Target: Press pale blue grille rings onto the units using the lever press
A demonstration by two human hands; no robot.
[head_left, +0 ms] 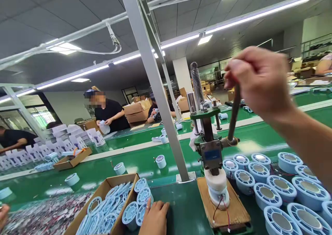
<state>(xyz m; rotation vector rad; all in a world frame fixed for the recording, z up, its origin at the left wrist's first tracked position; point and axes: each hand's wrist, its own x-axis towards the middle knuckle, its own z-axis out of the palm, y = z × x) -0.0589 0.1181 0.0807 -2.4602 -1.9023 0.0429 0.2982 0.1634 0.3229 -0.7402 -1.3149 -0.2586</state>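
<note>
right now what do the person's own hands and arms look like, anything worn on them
Both the left hand and the right hand are ungloved. The right forearm is bare, with no sleeve or watch visible; the left forearm is out of frame.

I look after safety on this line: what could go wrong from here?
Wires trail loose from the blue-white part under the press; they might get pinched if the right hand, on the lever, works it. The left hand is right beside the clustered blue cups and could tip one.
</note>
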